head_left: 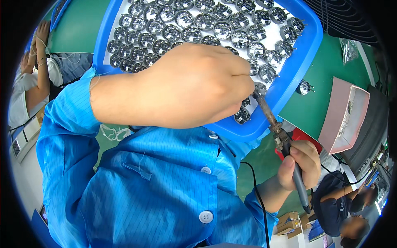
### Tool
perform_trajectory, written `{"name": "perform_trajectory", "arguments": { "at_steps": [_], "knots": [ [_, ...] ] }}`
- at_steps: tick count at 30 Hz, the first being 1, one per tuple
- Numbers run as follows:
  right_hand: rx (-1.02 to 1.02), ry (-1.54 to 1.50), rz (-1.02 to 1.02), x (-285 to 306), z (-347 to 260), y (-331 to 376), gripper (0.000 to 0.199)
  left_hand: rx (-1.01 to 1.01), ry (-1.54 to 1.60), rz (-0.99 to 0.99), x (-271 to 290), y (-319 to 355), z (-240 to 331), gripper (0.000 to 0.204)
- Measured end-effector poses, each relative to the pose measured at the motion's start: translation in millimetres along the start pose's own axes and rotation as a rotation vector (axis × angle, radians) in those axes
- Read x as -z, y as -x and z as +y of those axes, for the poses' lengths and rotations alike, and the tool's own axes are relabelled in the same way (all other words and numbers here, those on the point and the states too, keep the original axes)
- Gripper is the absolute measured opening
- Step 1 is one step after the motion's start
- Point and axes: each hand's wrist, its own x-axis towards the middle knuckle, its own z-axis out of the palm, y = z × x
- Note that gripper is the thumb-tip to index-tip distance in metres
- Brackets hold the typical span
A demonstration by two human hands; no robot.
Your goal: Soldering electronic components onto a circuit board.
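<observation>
A soldering iron (296, 175) with a grey handle is gripped in my right hand (307, 160), at the lower right. Its tip slants up and left over the tray's near-right corner, touching or almost touching a small round part beside my left fingers. My left hand (198, 84) lies across the blue tray (309, 35), back upward. Its fingers are curled together and point down near the iron's tip; whatever they pinch is hidden beneath them. Rows of round silvery-black parts with metal pins (223, 29) stand on the tray's white lining, some covered by my left hand.
One loose round part (304, 87) sits on the green table right of the tray. Beyond it stand an open pinkish box (351, 120) and a clear plastic bag (349, 50). Black wire grille (343, 16) is at the upper right. A black cable (259, 194) hangs by my right arm. Other people work at both sides.
</observation>
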Motion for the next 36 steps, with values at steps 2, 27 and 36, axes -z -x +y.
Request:
{"name": "perform_trajectory", "arguments": {
  "at_steps": [2, 27, 36],
  "knots": [
    [0.014, 0.002, 0.026, -0.8, 2.0, -1.1, 0.025, -0.004, -0.003, -0.005, -1.4, -0.7, -0.7, 0.016],
    [-0.028, -0.108, -0.095, 11.0, 3.6, -31.8, 0.027, 0.025, -0.003, -0.015, 4.4, 4.4, -0.7, 0.019],
    [-0.017, -0.115, -0.105, 10.9, 2.4, -38.9, 0.026, 0.042, 0.056, 0.076, 5.7, 7.1, -2.4, 0.017]
  ]
}}
